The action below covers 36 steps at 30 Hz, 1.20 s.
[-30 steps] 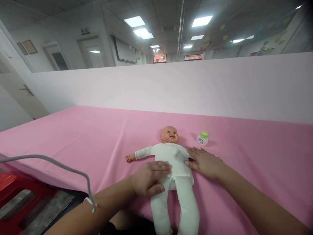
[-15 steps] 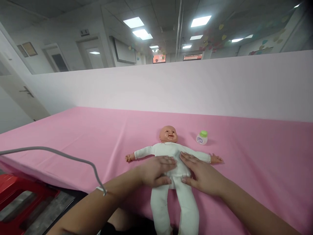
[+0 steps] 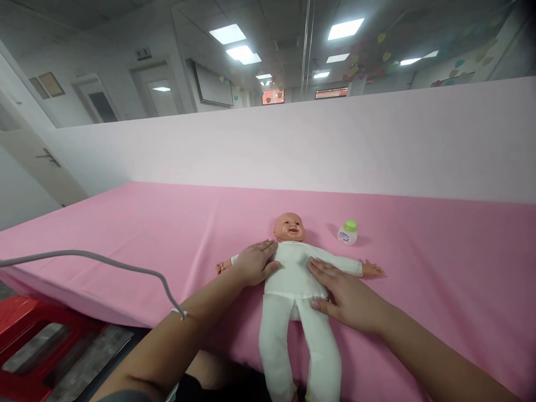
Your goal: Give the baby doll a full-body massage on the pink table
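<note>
A baby doll [image 3: 295, 273] in a white cloth suit lies on its back, head away from me and arms spread wide. My left hand [image 3: 255, 262] rests at the doll's shoulder and upper arm on the left side, fingers stretched out and thumb on the chest edge; it hides most of that sleeve. On the right side of the doll's belly lies my right hand [image 3: 339, 290], palm down with fingers extended. Beyond the doll's right-side arm stands a small clear bottle [image 3: 348, 233] with a green cap and a printed label.
A pink cloth [image 3: 167, 223] covers the table. Behind it runs a white low wall [image 3: 293, 151] with glass above. A grey cable [image 3: 104, 258] reaches my left forearm. At lower left stands a red plastic stool [image 3: 29, 335] beside the table edge.
My left hand has moved from the doll's belly up and left to its shoulder, uncovering the belly. My right hand stays on the belly's right side.
</note>
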Tool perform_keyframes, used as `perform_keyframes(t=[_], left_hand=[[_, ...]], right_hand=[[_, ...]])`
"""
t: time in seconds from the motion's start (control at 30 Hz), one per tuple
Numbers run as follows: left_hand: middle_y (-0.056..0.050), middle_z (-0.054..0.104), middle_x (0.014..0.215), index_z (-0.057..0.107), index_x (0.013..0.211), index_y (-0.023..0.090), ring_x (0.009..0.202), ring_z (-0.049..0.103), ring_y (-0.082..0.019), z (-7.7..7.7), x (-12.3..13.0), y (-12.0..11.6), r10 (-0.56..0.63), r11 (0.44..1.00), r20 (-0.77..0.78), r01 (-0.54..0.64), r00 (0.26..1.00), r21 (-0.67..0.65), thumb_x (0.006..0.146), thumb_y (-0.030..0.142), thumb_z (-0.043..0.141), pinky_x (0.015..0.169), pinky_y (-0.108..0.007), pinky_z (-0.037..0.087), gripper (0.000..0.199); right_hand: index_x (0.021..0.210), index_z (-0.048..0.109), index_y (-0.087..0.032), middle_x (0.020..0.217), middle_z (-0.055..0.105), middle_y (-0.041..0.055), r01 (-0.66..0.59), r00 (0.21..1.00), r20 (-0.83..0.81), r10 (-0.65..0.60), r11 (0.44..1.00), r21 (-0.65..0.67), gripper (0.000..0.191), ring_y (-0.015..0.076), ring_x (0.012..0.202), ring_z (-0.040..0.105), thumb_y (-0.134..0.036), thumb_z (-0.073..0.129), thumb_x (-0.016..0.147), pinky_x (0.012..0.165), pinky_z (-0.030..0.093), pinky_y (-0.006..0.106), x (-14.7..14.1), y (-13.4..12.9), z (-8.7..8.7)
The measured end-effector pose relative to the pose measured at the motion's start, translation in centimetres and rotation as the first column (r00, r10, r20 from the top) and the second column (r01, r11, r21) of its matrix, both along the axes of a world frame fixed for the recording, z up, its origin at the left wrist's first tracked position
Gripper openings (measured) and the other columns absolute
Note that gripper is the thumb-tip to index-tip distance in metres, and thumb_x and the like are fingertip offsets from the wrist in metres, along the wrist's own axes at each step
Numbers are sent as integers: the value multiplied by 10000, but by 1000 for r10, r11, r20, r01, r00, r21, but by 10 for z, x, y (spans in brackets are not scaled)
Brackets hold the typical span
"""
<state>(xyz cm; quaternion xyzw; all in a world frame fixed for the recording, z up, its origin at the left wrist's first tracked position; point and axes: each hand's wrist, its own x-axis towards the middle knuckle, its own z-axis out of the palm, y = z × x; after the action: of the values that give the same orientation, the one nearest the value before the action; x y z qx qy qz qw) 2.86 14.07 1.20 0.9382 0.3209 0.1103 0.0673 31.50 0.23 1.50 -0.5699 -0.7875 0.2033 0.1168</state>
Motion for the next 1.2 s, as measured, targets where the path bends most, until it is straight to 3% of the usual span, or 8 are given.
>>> perform_keyframes(t=[0.17,0.33,0.43,0.5,0.7,0.93,1.07,1.2], left_hand=[[-208,345,1673,340,1629,92,1564,330,-339,-3,-7,-20,65,997,27,-64,998,-43,1026,681,379,1283,-505,282,844],[-201,246,1712,251,1666,141,1594,232,-376,-5,-14,-29,11,993,84,0,996,-122,892,811,537,1288,-550,241,1063],[-227,193,1720,215,1671,114,1600,195,-395,-7,-14,-28,5,987,76,7,997,-161,793,875,600,1293,-554,221,1224],[-242,176,1719,206,1671,103,1601,180,-406,-8,-12,-27,4,984,69,9,998,-176,750,894,625,1296,-561,202,1284],[-247,157,1722,183,1675,103,1604,172,-402,-10,-11,-25,-25,983,77,39,997,-179,744,897,628,1299,-552,189,1302],[-266,134,1718,176,1671,74,1605,150,-410,-11,-13,-25,-66,986,45,72,997,-150,811,880,568,1300,-560,165,1241],[-258,117,1723,145,1677,82,1611,137,-394,-15,-16,-26,-93,987,38,97,995,-125,865,854,519,1304,-547,155,1182],[-247,123,1725,136,1679,97,1613,136,-385,-15,-17,-25,-90,989,-4,89,996,-116,903,839,461,1304,-546,151,1122]], right_hand=[[1658,289,-284,1732,218,32,-41,999,-19,42,997,63,840,339,1591,248,-714,516,973,1295,239,552,-1,-5,12],[1614,391,-381,1693,331,-20,-299,948,-95,303,953,55,593,338,1566,317,-565,461,1054,1291,230,576,-8,-26,33],[1626,363,-381,1687,344,-28,-421,903,-83,421,907,13,591,318,1577,292,-527,467,1063,1304,208,549,-14,-36,37],[1645,319,-363,1707,294,-18,-429,902,-51,429,903,6,645,313,1590,258,-560,479,1052,1308,197,541,-16,-35,34],[1674,244,-280,1738,170,55,-349,937,27,348,936,36,940,368,1601,194,-752,570,929,1295,180,588,-18,4,20],[1672,267,-207,1736,213,92,-162,984,92,154,982,95,921,333,1596,238,-762,470,965,1294,234,525,6,53,8],[1671,283,-226,1712,309,100,-35,995,96,27,996,84,896,351,1558,336,-765,438,971,1255,309,557,23,55,-1],[1644,360,-232,1672,394,123,143,974,163,-156,985,93,857,389,1533,374,-774,376,981,1198,365,632,23,40,-2]])
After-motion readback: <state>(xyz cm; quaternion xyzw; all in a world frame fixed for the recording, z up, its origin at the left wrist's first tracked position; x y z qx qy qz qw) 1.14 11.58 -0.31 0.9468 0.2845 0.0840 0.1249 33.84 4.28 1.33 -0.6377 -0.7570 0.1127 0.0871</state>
